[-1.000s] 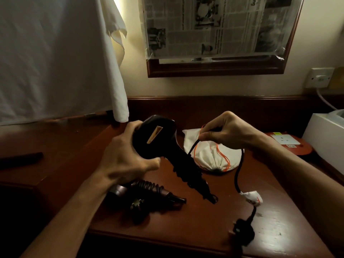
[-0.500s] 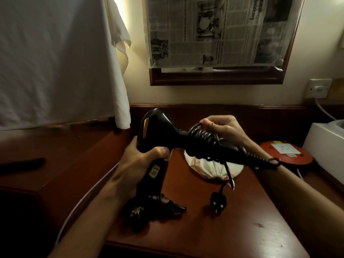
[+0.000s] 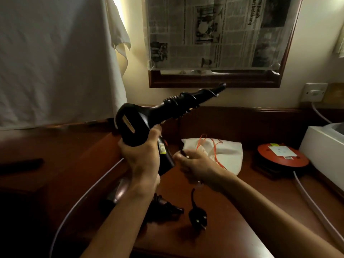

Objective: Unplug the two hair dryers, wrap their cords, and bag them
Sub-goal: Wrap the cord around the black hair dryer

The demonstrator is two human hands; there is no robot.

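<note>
Left hand (image 3: pixel 143 161) grips dryer (image 3: pixel 149 118), right hand (image 3: pixel 195 164) pinches cord (image 3: pixel 181 148) — wrap mostly done; bag (image 3: pixel 223 153) unused.

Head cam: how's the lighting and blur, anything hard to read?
Head view: dim and warm, lit from behind the white cloth; right hand is motion-blurred; second hair dryer on the desk sinks into shadow; wide-angle bends the mirror frame; held hair dryer reads mostly as silhouette.
</note>
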